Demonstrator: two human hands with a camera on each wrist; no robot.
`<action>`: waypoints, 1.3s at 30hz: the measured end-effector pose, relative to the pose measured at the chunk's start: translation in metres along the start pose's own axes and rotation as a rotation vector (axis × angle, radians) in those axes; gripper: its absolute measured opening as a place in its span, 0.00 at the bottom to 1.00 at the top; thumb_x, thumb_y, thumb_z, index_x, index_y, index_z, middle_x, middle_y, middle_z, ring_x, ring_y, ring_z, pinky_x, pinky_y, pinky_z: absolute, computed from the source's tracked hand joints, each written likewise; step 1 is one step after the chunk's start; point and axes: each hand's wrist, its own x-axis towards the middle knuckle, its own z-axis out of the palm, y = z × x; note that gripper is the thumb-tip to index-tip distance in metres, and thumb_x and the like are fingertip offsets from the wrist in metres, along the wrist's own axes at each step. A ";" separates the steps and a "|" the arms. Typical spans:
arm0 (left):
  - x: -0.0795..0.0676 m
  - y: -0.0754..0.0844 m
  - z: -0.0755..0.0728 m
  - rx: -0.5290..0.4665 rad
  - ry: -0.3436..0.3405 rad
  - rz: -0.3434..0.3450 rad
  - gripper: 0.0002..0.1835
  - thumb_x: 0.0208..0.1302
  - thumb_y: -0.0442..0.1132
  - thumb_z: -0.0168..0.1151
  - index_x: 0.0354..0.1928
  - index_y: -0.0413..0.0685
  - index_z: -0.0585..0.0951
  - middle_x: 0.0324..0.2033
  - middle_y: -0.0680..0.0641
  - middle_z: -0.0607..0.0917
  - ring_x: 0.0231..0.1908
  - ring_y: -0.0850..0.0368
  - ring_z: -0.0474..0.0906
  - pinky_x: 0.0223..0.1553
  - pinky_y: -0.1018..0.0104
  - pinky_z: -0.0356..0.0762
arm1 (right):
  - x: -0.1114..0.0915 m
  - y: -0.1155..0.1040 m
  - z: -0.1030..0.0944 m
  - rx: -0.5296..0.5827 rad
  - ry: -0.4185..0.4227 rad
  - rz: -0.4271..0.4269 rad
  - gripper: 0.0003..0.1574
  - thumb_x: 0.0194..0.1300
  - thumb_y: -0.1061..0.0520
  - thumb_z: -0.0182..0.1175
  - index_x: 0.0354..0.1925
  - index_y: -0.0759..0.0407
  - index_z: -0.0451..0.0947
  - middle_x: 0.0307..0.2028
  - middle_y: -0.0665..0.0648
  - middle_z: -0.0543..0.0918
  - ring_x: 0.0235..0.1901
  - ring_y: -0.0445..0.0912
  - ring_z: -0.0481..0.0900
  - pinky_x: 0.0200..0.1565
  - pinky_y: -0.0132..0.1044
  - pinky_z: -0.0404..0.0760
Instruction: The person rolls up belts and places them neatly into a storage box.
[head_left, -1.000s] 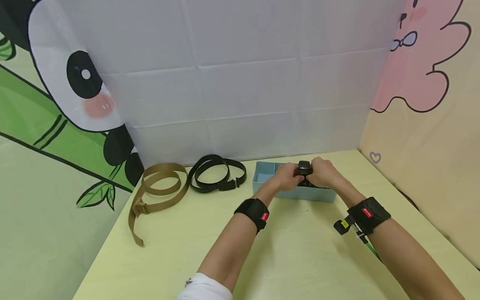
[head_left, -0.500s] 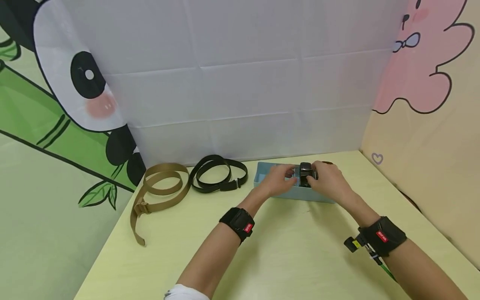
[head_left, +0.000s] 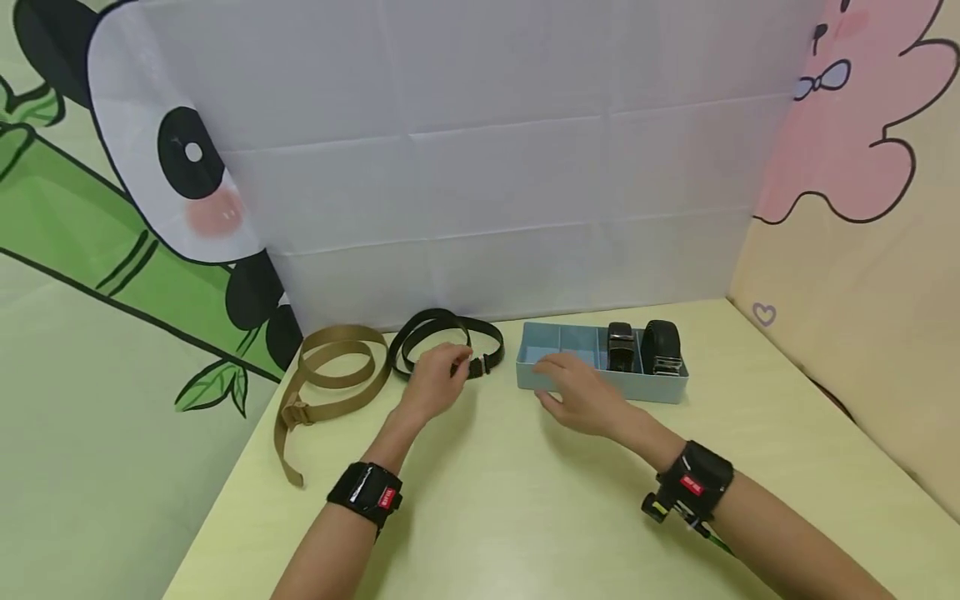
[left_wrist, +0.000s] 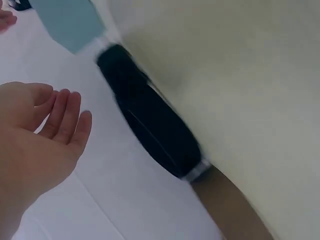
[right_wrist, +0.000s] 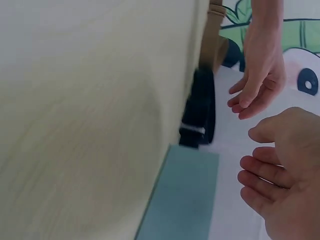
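My left hand [head_left: 437, 379] hovers at the front of a coiled black belt [left_wrist: 155, 135], fingers loosely bent and holding nothing. In the left wrist view a gap shows between that hand and the belt. My right hand [head_left: 581, 396] is in front of the left part of a blue divided box [head_left: 652, 388], its fingers spread loosely with nothing in them. Two rolled dark belts with metal buckles stand in the box's right compartments: a brown-black belt [head_left: 620, 346] and a black belt [head_left: 662, 342] at the right end. The two left compartments hold nothing.
A tan webbing belt [head_left: 339, 410] lies coiled left of the black one, its tail pointing toward the front. Behind the pale table [head_left: 525, 517] hangs a white cloth [head_left: 510, 183]. Cartoon-printed panels [head_left: 840, 267] stand at both sides.
Both hands have left the rolled belt, which now sits in the box's third compartment. They have moved left, the left hand to the coiled black belt, the right before the box.
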 end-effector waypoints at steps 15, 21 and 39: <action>-0.022 -0.063 -0.017 0.202 -0.157 -0.057 0.03 0.64 0.28 0.69 0.35 0.41 0.90 0.35 0.43 0.90 0.33 0.48 0.83 0.33 0.52 0.80 | 0.096 -0.024 0.102 -0.290 -0.110 -0.066 0.15 0.73 0.64 0.58 0.54 0.70 0.81 0.48 0.63 0.81 0.49 0.53 0.78 0.53 0.42 0.80; -0.025 -0.058 -0.021 0.247 -0.197 -0.011 0.07 0.61 0.29 0.72 0.35 0.48 0.94 0.35 0.48 0.92 0.32 0.51 0.86 0.33 0.55 0.83 | 0.098 -0.020 0.104 -0.258 -0.068 -0.080 0.09 0.70 0.67 0.62 0.40 0.62 0.89 0.39 0.58 0.83 0.39 0.51 0.80 0.42 0.41 0.82; -0.098 -0.013 -0.069 0.179 -0.376 0.186 0.09 0.57 0.31 0.75 0.34 0.55 0.94 0.33 0.57 0.92 0.35 0.62 0.85 0.34 0.62 0.84 | -0.013 -0.045 0.039 -0.005 -0.143 -0.302 0.08 0.63 0.65 0.71 0.38 0.54 0.91 0.40 0.50 0.85 0.41 0.41 0.81 0.45 0.32 0.83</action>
